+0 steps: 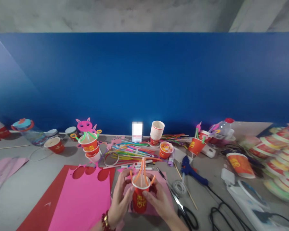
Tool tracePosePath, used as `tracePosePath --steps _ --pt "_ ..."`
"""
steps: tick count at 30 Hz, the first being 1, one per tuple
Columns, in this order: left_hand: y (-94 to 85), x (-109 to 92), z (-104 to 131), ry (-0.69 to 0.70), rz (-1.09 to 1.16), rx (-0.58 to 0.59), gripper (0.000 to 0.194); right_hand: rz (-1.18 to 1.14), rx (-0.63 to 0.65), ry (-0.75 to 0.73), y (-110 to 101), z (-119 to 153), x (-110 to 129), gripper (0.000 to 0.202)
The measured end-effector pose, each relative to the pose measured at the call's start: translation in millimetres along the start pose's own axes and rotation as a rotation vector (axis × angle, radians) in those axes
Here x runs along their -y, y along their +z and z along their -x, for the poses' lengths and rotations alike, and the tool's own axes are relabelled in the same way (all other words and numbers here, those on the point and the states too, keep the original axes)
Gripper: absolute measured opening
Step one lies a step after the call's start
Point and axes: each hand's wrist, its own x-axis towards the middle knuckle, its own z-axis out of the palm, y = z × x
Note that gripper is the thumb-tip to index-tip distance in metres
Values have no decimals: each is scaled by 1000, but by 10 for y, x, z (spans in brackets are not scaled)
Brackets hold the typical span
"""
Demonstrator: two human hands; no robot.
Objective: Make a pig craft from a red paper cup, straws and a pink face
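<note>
A red paper cup (140,203) with gold print stands upright at the front middle of the table, over pink paper. Orange strips (142,170) rise from inside it and meet near the top, and short orange ends stick out at both sides of its rim. My left hand (122,192) wraps around the cup's left side, thumb against its front. From the right, my right hand (160,197) closes on it the same way. The far fingers of both hands are partly hidden behind the cup.
Pink paper (83,199) with cut-outs lies left. Behind are pipe cleaners (130,150), a decorated cup (88,146) and a white cup stack (157,130). Scissors (188,215), tape (179,187), a blue glue gun (195,173) with its cable and a power strip (248,205) are right.
</note>
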Motion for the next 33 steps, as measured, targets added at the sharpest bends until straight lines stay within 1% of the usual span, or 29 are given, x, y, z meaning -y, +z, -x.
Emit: tracePosePath --steps 2,3,7,9,12,14,16,18,21,24,27,30,33 --pt "-28 -109 -82 35 -52 25 35 17 23 10 7 6 -7 54" --pt "-47 -169 -123 44 -68 17 33 25 36 1 12 12 -7 55" --pt "-148 -422 -263 14 -115 22 31 23 78 -26 35 45 -20 60" --pt "-193 -546 -318 28 -166 63 26 45 65 -14 45 64 -34 64" --pt "-217 -693 -396 67 -312 138 22 101 58 1 57 86 -39 64" --pt "-200 -746 -443 79 -397 208 19 128 71 9 66 94 -28 64" --pt "-166 -764 -477 79 -460 232 14 143 82 12 74 100 -12 67" --pt "-133 -763 -494 62 -493 224 12 152 106 8 78 108 -2 70" --pt "-105 -763 -493 29 -474 210 15 155 143 -23 67 121 9 75" --pt "-105 -792 -474 16 -453 212 14 143 122 -103 34 111 48 77" --pt "-105 -841 -445 42 -470 249 11 72 22 -172 -7 61 162 67" --pt "-77 -906 -407 109 -543 265 8 42 -96 -136 -35 8 357 40" --pt "-24 -988 -369 172 -623 294 5 63 -123 -122 -37 -9 584 24"
